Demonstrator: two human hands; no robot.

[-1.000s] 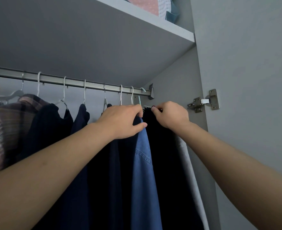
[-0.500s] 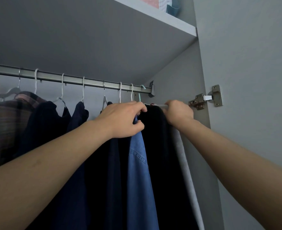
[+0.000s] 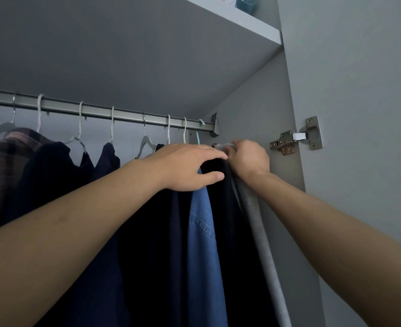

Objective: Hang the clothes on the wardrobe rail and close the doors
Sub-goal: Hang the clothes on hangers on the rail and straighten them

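A metal wardrobe rail [image 3: 128, 115] carries several hangers with clothes. At its right end hang a blue denim shirt [image 3: 204, 237], a black garment [image 3: 232, 227] and a grey garment [image 3: 263, 251]. My left hand [image 3: 187, 168] lies flat on the tops of the dark clothes and the denim shirt, fingers stretched to the right, holding nothing. My right hand [image 3: 247, 159] is closed on the top of the grey garment, just under the rail's end bracket [image 3: 214, 125]. Its hanger is hidden by the hand.
A plaid shirt [image 3: 4, 161] and dark navy clothes [image 3: 53, 180] fill the left of the rail. A shelf [image 3: 230, 17] with a teal box [image 3: 246, 4] runs overhead. The open door [image 3: 359, 114] stands right, its metal hinge [image 3: 293, 140] beside my right hand.
My left hand has let go of the clothes' tops and opened flat, fingers reaching right. My right hand moved slightly right and stays closed at the grey garment's top.
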